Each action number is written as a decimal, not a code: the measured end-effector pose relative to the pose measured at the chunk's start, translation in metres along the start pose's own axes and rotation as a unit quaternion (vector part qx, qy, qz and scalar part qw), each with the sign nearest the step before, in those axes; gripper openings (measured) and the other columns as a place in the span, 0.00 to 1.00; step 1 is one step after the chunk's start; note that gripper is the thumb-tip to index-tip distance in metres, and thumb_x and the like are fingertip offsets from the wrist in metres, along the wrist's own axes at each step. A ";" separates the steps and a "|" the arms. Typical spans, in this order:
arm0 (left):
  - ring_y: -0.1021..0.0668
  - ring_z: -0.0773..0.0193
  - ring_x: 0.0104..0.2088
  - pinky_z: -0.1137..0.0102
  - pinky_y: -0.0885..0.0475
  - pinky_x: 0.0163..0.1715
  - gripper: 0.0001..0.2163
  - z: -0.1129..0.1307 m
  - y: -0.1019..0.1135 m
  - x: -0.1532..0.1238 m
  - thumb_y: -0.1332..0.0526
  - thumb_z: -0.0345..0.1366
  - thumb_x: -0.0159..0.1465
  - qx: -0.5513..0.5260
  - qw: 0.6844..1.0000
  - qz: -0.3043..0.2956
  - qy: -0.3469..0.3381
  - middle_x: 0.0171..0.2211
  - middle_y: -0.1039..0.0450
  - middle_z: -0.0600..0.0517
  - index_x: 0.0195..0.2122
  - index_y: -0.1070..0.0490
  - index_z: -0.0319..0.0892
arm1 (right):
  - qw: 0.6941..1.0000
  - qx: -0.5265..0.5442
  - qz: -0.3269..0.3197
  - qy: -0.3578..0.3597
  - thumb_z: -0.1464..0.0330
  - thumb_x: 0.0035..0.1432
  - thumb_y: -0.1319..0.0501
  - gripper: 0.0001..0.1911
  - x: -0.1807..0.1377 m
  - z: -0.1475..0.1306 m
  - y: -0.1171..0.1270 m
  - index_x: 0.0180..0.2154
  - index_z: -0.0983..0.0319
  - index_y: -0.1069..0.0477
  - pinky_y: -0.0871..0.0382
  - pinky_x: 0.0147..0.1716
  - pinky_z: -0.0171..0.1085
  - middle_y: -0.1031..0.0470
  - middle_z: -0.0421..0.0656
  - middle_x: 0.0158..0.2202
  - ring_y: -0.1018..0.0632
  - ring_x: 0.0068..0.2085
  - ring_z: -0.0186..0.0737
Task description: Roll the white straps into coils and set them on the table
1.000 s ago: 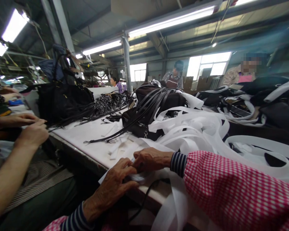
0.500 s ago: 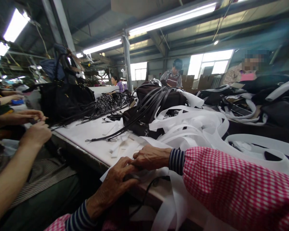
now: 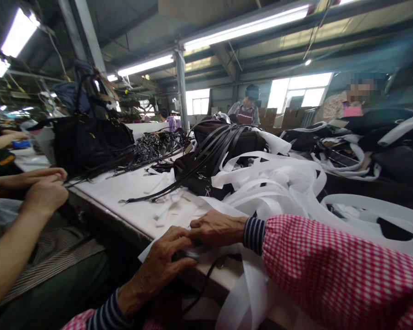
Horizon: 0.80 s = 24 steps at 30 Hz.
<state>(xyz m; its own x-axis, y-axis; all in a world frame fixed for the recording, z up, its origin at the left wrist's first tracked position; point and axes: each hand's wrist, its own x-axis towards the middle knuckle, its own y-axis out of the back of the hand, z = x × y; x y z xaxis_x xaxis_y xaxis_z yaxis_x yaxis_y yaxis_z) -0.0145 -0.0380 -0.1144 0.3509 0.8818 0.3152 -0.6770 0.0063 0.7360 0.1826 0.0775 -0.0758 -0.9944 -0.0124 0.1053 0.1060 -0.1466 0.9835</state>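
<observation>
My left hand (image 3: 161, 259) lies at the near table edge, fingers bent over a white fabric strip (image 3: 145, 250) whose end juts out on its left. Meeting it there is my right hand (image 3: 218, 228), its fingers curled down and pressed together against the left fingertips. What my right fingers pinch is hidden beneath them. A thin black cord or strap (image 3: 208, 277) with a small metal piece runs below the right hand and over the edge. Another white strip (image 3: 249, 288) hangs down beside my right sleeve.
Small white cut pieces (image 3: 163, 213) lie on the white table (image 3: 113, 192). Beyond are black straps with metal clips (image 3: 158, 195), black bags (image 3: 92, 142) and a heap of white strip (image 3: 278, 183). At left, a co-worker's hands (image 3: 44, 192) are close together. Other people stand behind the table.
My hands stay together in nearly the same place, with a small shift of the left hand. The co-worker's hands at left have moved slightly left and down in view.
</observation>
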 end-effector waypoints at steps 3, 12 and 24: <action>0.25 0.54 0.51 0.64 0.29 0.52 0.05 -0.002 -0.001 0.000 0.30 0.36 0.64 0.006 1.000 -0.001 0.013 0.48 0.26 0.50 0.40 0.22 0.45 | 0.998 0.044 -0.027 -0.037 0.70 0.65 0.38 0.05 0.007 0.003 0.004 0.40 0.62 0.24 0.45 0.26 0.37 0.22 0.41 0.37 0.27 0.31 0.34; 0.24 0.54 0.52 0.64 0.29 0.53 0.05 -0.001 -0.004 -0.004 0.31 0.35 0.65 -0.003 1.000 0.017 0.023 0.51 0.28 0.50 0.42 0.22 0.47 | 0.990 0.092 -0.081 -0.076 0.68 0.65 0.39 0.09 0.015 0.006 0.009 0.40 0.60 0.19 0.45 0.27 0.35 0.18 0.43 0.34 0.24 0.30 0.35; 0.26 0.53 0.56 0.64 0.29 0.56 0.10 -0.006 -0.007 -0.009 0.30 0.33 0.63 -0.025 0.999 0.036 0.017 0.54 0.29 0.49 0.46 0.21 0.49 | 0.995 0.003 -0.086 -0.050 0.65 0.66 0.40 0.15 0.019 -0.004 0.018 0.52 0.64 0.26 0.47 0.24 0.37 0.19 0.47 0.32 0.22 0.27 0.40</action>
<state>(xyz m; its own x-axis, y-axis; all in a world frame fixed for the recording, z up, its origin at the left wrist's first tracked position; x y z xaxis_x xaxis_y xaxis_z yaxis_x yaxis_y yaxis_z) -0.0166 -0.0430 -0.1263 0.2794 0.8959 0.3453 -0.7307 -0.0349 0.6818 0.1654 0.0705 -0.0567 -0.9926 0.1103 -0.0509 -0.0654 -0.1315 0.9892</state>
